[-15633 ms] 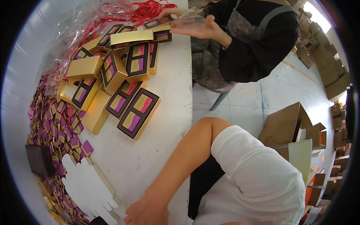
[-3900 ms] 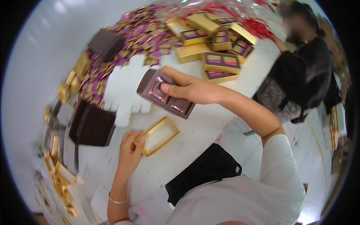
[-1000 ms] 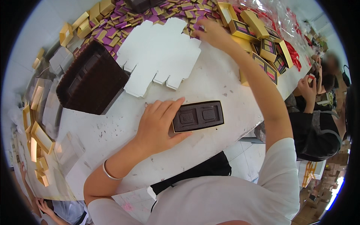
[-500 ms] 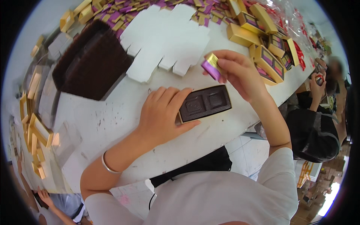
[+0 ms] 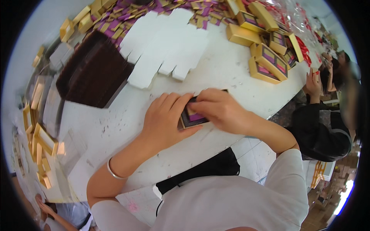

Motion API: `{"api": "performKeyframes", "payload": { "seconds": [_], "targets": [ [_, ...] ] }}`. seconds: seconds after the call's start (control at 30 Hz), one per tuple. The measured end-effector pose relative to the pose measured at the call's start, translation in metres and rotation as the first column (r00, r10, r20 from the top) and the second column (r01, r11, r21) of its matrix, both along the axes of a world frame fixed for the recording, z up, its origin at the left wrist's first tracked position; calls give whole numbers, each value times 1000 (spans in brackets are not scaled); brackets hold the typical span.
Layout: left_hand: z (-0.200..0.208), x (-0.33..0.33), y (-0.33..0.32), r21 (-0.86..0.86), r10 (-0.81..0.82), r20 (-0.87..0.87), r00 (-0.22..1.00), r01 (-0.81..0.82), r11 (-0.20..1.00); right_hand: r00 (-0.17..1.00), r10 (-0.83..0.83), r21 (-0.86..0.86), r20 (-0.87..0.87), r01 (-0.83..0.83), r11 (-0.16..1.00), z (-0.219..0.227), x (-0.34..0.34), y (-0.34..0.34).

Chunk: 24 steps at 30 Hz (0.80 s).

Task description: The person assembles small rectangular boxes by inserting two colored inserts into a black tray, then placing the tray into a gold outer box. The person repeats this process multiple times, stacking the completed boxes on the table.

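A small gold-edged box with a dark two-compartment tray (image 5: 186, 120) lies on the table in front of me. My left hand (image 5: 162, 115) grips its left end, thumb along the near side and fingers at the far side. In the tray's left compartment sits a purple-and-gold wrapped piece (image 5: 195, 116), perhaps a chocolate. The bent, pinched fingers of my right hand (image 5: 223, 111) are on this piece from above. That hand covers most of the right compartment.
Flat white card blanks (image 5: 162, 42) lie beyond the box, beside a stack of dark brown trays (image 5: 94, 73). Loose wrapped pieces (image 5: 113, 25) spread along the back. Filled gold boxes (image 5: 269, 57) pile up at right. Empty gold frames (image 5: 46, 140) stand at left. Other people work at both sides.
My right hand has come down and left from above the table, bringing the wrapped piece into the tray's left compartment. My left hand stays on the box.
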<state>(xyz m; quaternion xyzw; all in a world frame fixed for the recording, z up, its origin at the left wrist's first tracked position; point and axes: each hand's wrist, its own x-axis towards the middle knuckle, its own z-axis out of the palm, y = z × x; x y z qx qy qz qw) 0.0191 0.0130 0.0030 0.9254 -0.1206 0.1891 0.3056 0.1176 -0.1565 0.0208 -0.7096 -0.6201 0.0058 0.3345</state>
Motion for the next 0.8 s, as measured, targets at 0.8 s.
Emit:
{"api": "performKeyframes", "payload": {
  "seconds": [0.8],
  "targets": [
    [-4,0,9,-18,-53,-49,997,52,998,713,-613,-486,340,691,535,8,325,88]
  ]
}}
